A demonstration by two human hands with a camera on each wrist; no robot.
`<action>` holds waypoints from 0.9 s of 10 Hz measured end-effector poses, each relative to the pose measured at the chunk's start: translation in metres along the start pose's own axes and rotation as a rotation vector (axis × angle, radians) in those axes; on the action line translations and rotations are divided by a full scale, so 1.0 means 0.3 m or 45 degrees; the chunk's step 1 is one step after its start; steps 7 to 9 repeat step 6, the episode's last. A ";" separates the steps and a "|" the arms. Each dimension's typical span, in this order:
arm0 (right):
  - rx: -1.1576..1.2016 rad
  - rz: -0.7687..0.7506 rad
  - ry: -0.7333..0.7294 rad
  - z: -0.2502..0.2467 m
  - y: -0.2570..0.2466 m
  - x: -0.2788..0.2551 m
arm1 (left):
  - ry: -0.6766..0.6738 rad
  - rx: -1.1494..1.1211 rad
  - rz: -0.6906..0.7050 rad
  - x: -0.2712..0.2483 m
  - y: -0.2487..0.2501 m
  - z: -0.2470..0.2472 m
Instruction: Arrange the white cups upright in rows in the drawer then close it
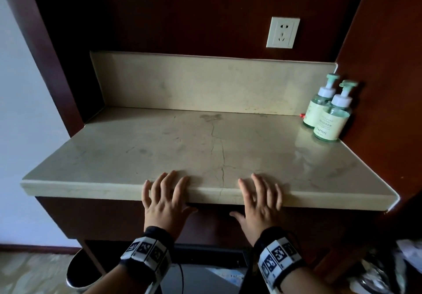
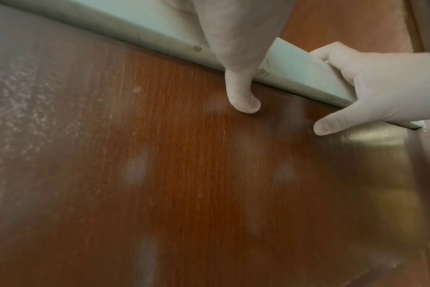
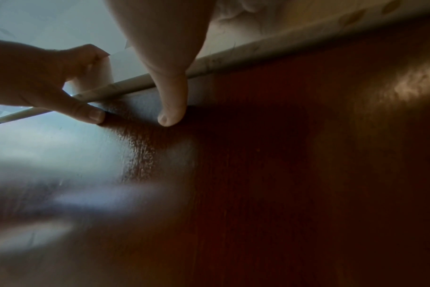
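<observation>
No white cups show in any view. The dark wood drawer front (image 1: 102,218) sits flush under the beige stone counter (image 1: 205,147), so the drawer looks closed. My left hand (image 1: 164,200) and right hand (image 1: 260,202) lie side by side over the counter's front edge with fingers spread flat on top. In the left wrist view my left thumb (image 2: 243,97) hangs below the edge against the drawer front (image 2: 184,174). The right wrist view shows my right thumb (image 3: 171,108) resting on the same wood panel (image 3: 282,174). Neither hand holds anything.
Two green pump bottles (image 1: 326,111) stand at the counter's back right corner. A wall socket (image 1: 282,32) is on the dark panel above. Wood side panels close in the niche. A dark bin (image 1: 80,268) stands on the floor at lower left, and clutter (image 1: 388,271) lies at lower right.
</observation>
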State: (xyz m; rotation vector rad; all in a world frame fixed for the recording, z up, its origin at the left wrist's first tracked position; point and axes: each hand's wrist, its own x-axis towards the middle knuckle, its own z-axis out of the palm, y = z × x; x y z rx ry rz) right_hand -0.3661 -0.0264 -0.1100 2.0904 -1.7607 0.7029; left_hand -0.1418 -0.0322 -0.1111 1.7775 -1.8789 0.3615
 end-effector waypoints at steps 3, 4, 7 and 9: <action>-0.075 0.025 -0.136 -0.048 -0.020 0.008 | -0.109 0.092 0.041 0.009 0.003 -0.024; -0.111 0.082 -0.259 -0.072 -0.023 0.000 | -0.237 0.139 0.041 0.007 0.006 -0.067; 0.027 0.069 -0.684 -0.262 -0.012 0.149 | -0.767 0.181 0.120 0.191 0.019 -0.293; 0.027 0.069 -0.684 -0.262 -0.012 0.149 | -0.767 0.181 0.120 0.191 0.019 -0.293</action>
